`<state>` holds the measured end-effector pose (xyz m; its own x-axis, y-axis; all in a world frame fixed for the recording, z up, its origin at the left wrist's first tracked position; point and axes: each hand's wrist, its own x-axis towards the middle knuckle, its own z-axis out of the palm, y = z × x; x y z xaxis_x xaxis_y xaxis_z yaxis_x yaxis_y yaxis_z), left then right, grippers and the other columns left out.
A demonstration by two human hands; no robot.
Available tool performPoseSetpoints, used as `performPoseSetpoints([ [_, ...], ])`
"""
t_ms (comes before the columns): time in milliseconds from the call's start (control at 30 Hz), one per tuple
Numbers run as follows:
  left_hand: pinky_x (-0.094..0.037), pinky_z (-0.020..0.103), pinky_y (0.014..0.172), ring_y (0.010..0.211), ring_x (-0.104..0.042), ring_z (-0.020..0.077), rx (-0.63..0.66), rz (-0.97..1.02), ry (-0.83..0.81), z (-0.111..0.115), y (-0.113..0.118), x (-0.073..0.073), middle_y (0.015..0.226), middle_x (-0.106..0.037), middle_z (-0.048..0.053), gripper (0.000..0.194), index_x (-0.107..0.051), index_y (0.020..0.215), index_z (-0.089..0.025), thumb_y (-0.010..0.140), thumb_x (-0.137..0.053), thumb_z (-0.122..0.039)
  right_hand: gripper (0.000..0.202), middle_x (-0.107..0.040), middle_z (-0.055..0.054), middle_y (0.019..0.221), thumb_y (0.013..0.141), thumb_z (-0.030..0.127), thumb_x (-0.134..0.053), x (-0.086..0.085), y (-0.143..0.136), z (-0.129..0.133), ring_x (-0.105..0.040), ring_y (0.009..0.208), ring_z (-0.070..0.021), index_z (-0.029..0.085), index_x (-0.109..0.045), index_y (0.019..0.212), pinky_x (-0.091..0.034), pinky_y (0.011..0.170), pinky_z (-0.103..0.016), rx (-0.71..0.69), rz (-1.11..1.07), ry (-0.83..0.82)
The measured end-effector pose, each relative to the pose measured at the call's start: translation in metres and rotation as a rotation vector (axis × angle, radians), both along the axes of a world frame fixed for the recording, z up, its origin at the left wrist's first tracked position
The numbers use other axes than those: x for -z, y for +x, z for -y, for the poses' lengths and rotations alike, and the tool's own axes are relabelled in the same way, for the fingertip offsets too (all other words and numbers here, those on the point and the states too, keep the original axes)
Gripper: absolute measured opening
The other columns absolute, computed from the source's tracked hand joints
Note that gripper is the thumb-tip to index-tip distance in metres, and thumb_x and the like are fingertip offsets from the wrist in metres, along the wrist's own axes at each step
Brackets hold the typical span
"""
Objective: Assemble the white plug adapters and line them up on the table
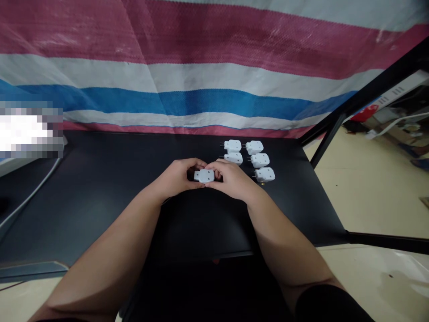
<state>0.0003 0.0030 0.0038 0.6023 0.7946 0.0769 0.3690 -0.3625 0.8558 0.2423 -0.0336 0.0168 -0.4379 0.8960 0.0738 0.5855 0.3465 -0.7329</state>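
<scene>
Forearms (124,232) reach inward — both hands' grip (205,175) clamped on one white plug piece (204,175), held between fingertips.

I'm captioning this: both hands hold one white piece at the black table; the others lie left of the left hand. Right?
Not quite: the head view shows the other white pieces beyond the right hand. It and the left hand do hold one white piece at the black table.
</scene>
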Motion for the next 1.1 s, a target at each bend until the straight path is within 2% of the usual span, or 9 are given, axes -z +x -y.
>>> performPoseSetpoints([
  [400, -0.062, 0.036, 0.087, 0.098, -0.081, 0.0256, -0.014, 0.006, -0.015, 0.0023, 0.0032, -0.0034, 0.112, -0.085, 0.006, 0.046, -0.08, 0.12, -0.023, 0.078, -0.094, -0.035, 0.035, -0.072, -0.004, 0.108, 0.089, 0.018, -0.088, -0.0022, 0.0002, 0.0025, -0.067, 0.085, -0.0175, 0.022, -0.074, 0.121, -0.054, 0.08, -0.036, 0.027, 0.006, -0.03],
  [833, -0.056, 0.029, 0.077, 0.088, -0.079, 0.021, -0.019, -0.051, 0.05, 0.001, 0.0023, -0.003, 0.101, -0.084, 0.002, 0.041, -0.083, 0.112, -0.022, 0.073, -0.094, -0.024, 0.038, -0.072, -0.003, 0.111, 0.083, 0.011, -0.092, -0.0063, -0.006, 0.0077, -0.068, 0.089, -0.0184, 0.023, -0.07, 0.113, -0.054, 0.082, -0.037, 0.043, 0.04, 0.023],
  [1100, -0.056, 0.03, 0.078, 0.087, -0.077, 0.0199, -0.014, -0.032, 0.033, 0.0003, 0.0023, -0.0032, 0.103, -0.084, 0.001, 0.041, -0.081, 0.114, -0.023, 0.075, -0.092, -0.022, 0.036, -0.07, -0.004, 0.111, 0.09, 0.015, -0.088, -0.008, -0.0047, 0.0071, -0.068, 0.089, -0.0191, 0.024, -0.071, 0.121, -0.057, 0.085, -0.039, 0.014, 0.032, 0.012],
])
